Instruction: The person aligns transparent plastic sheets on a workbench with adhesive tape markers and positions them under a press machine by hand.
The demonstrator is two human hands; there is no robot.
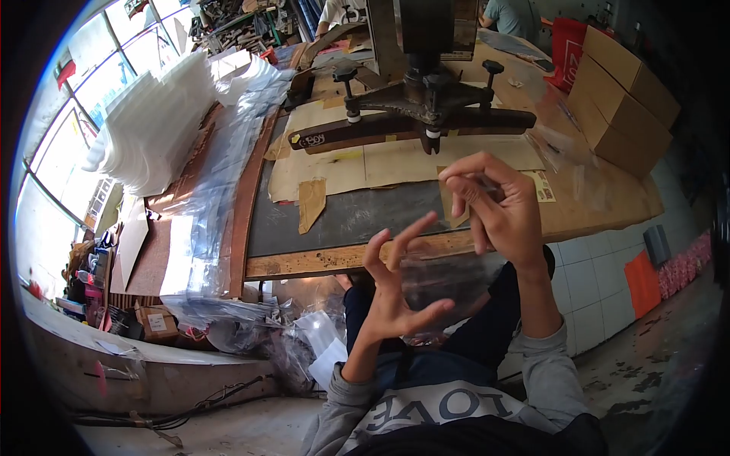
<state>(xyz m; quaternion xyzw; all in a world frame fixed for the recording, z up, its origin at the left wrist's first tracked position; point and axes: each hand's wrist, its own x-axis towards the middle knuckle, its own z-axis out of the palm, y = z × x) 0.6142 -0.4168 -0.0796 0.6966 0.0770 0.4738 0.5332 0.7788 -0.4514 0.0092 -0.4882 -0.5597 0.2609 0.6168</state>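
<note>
My left hand (pixel 395 289) is raised in front of the table's wooden front edge (pixel 319 264), its fingers spread and nothing in it. To its right, my right hand (pixel 498 209) is held higher, over the table edge, with fingers curled and thumb and fingertips close together; whatever they may hold is too small to make out. Beyond both hands stands a black press (pixel 430 102) with a long horizontal bar (pixel 334 137). Under the bar lies cream sheet material (pixel 342 167) with brown tape (pixel 312 205) on a dark plate (pixel 357 220).
Stacked white foam sheets (pixel 152 121) and clear plastic film (pixel 205 197) lie at the left. Cardboard boxes (pixel 620 106) and a red bag (pixel 566 57) are at the back right. Two other people are partly visible behind, one in a grey-green shirt (pixel 511 19).
</note>
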